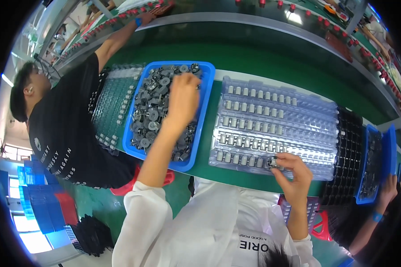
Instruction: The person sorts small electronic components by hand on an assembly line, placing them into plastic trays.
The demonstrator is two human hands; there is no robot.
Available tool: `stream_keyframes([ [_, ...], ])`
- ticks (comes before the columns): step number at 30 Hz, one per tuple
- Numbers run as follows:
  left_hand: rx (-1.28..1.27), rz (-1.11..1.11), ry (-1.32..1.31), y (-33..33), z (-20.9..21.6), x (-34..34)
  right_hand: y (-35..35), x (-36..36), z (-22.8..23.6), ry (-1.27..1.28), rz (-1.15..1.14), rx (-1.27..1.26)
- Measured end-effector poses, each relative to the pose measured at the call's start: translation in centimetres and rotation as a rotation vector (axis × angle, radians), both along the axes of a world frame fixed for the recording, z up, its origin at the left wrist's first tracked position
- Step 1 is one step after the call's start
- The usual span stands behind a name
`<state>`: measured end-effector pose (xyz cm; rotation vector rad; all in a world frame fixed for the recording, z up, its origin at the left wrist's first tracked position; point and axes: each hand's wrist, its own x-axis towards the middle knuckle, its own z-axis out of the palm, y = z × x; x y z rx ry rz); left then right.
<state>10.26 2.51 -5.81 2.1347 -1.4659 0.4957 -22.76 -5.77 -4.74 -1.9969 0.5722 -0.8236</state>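
Observation:
My left hand (pixel 184 100) reaches over a blue bin (pixel 208 95) heaped with loose grey and dark small parts (pixel 153 115), many with round discs. Its fingers are curled down among the parts near the far right corner; what they hold, if anything, is hidden. Between the thumb and forefinger of my right hand (pixel 295 177) is a small silver cylindrical part (pixel 272 163), at the near row of a clear plastic tray (pixel 309 129). Several rows of like silver cylinders (pixel 254 143) stand in the tray's left part; the pockets to the right show no cylinders.
Left of the bin lies another clear tray (pixel 113 95) with silver parts, beside a co-worker in black (pixel 71 124). To the right are black trays (pixel 345 151), a second blue bin (pixel 370 167) and another person's hand (pixel 390 189). A metal-edged conveyor (pixel 236 18) runs behind the table.

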Motion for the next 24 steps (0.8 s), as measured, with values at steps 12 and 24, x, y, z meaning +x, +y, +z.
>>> stream_keyframes([
  [12,0.368,0.011,-0.059,2.0,-1.9,3.2,-4.6,-6.0,0.7,0.036,-0.222,0.063],
  [24,-0.024,-0.042,0.308,0.4,0.7,4.4,-18.8,-14.9,-3.2,0.398,-0.411,-0.382],
])
